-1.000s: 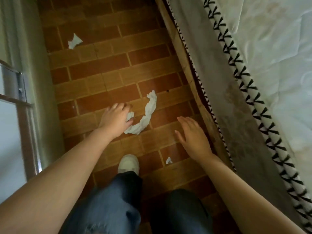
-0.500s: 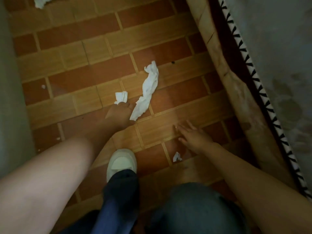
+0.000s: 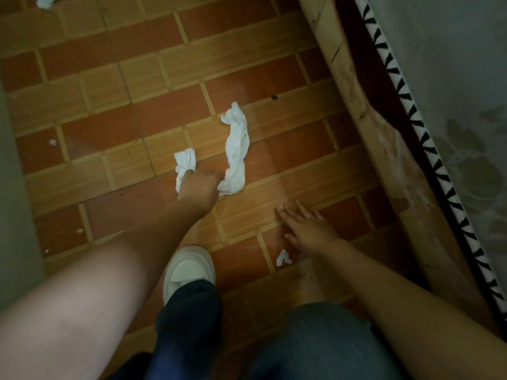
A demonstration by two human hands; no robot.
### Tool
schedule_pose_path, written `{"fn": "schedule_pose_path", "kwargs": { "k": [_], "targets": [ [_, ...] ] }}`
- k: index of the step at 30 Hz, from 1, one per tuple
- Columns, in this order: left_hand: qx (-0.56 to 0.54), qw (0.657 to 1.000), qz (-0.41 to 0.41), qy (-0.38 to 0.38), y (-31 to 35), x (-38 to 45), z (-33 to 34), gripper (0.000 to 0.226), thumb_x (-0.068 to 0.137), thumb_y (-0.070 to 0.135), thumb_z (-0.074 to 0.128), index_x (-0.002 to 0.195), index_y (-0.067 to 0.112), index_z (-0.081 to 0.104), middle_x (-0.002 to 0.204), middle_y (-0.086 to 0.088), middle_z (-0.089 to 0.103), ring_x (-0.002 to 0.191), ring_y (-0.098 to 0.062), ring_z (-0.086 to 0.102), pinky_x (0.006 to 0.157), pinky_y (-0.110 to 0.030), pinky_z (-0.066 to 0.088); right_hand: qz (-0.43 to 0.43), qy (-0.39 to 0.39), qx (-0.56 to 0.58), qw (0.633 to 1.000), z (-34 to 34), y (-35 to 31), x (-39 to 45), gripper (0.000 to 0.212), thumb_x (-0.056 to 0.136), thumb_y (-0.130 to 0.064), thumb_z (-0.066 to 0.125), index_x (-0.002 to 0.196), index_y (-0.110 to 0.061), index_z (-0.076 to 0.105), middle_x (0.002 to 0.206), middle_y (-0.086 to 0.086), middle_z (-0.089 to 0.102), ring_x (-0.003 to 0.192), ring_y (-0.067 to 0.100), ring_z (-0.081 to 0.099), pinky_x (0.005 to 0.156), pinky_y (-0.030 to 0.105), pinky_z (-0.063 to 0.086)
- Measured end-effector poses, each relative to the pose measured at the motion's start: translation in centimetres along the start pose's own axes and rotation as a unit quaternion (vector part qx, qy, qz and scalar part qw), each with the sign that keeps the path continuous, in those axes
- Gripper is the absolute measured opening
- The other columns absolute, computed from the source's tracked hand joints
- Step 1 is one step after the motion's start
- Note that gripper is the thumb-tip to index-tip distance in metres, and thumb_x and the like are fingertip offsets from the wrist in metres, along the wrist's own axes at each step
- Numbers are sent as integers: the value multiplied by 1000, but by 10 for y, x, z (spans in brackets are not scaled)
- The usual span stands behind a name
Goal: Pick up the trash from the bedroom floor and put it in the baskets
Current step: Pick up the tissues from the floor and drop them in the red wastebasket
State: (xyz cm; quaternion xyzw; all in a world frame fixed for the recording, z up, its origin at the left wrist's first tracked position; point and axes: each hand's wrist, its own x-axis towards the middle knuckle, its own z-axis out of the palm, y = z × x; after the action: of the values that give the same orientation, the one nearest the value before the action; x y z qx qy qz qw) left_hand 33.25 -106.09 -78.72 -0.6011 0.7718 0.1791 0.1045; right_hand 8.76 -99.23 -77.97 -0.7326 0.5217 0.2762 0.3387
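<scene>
Down on the tiled floor point(image 3: 115, 127) beside the bed, the person is bent low, both arms reaching toward the ground. The landmark to steer by is the long twisted tissue point(image 3: 236, 149), a white crumpled strip lying across the brown and orange tiles. The left hand point(image 3: 198, 187) is at the near end of that strip, knuckles up, fingers curled down around a small crumpled tissue point(image 3: 185, 160) that sticks out just left of the long one; the hand also touches the strip's near end, though whether it grips that too I cannot tell. The right hand point(image 3: 307, 229) lies nearer the person and to the right of the long tissue, fingers straight and spread, flat just over the tiles and holding nothing. Just beside that hand's wrist, nearer the person, sits a little tissue scrap point(image 3: 283, 257). A white shoe point(image 3: 189, 270) stands on the floor below the long tissue, with dark trouser legs behind it. Far beyond the long tissue, at the top left corner, part of another white paper wad point(image 3: 45, 0) shows. Tiny white flecks dot the tiles well left of the strip. To the right of the long tissue runs the wooden bed frame point(image 3: 365, 133), and beyond that a mattress edge point(image 3: 428, 149) with black-and-white trim.
</scene>
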Motion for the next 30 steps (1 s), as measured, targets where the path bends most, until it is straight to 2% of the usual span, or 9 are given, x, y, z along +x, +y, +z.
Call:
{"fn": "schedule_pose_path", "kwargs": {
  "k": [2,7,10,12,16,19,23,26,30],
  "targets": [
    [-31,999,10,18,1,-1,-2,15,88,15,51,90,6,63,92,-14,66,92,-32,58,76,-36,37,-3,2,0,1000,0,0,0,64,98,-35,33,147,-27,-7,158,-4,-1,145,22,-10,117,43,0],
    [-134,990,-4,39,0,-3,-18,19,87,17,55,81,2,65,84,-18,66,84,-35,59,72,-40,43,-28,3,-26,999,0,1,-1,66,95,-33,41,147,-32,0,159,0,2,146,24,-5,117,43,3],
    [-161,986,-5,37,-1,-1,-26,26,84,22,52,76,2,65,78,-18,62,79,-34,59,72,-44,47,-63,-1,-46,997,0,0,-5,65,92,-30,49,146,-32,14,158,0,8,146,24,0,116,43,9],
    [-176,984,-2,32,4,-3,-31,22,83,19,55,74,1,64,78,-17,58,79,-33,57,71,-44,47,-91,5,-55,994,1,-1,-10,61,89,-26,54,143,-31,26,157,0,15,145,24,5,115,42,13],
    [-189,981,2,38,13,-6,-31,19,84,16,59,78,-1,64,84,-18,61,81,-31,57,71,-43,47,-132,26,-57,989,7,-4,-17,46,84,-21,61,128,-28,50,150,1,29,140,24,19,111,38,23],
    [-197,980,3,43,12,-11,-27,18,84,17,59,77,0,62,84,-18,62,82,-32,58,70,-43,47,-138,36,-56,988,15,-5,-18,44,82,-19,63,124,-27,53,144,1,34,134,24,27,106,36,30],
    [-177,983,2,45,10,-17,-25,19,87,18,56,89,0,63,95,-18,62,92,-34,59,76,-41,46,-142,51,-49,987,22,-4,-18,40,83,-21,62,122,-24,54,141,3,36,131,25,30,104,34,32],
    [-184,982,-1,52,8,-18,-25,19,87,17,56,82,0,62,87,-18,61,84,-32,58,70,-41,44,-142,54,-47,987,25,-4,-16,38,83,-19,62,121,-23,55,138,4,36,129,26,32,103,34,32],
    [-188,980,-9,65,6,-19,-24,18,87,17,56,80,1,62,86,-17,61,83,-31,57,70,-42,45,-157,66,-59,984,30,-4,-10,39,81,-16,64,119,-22,56,133,4,41,126,25,34,99,34,32]
  ]
}}
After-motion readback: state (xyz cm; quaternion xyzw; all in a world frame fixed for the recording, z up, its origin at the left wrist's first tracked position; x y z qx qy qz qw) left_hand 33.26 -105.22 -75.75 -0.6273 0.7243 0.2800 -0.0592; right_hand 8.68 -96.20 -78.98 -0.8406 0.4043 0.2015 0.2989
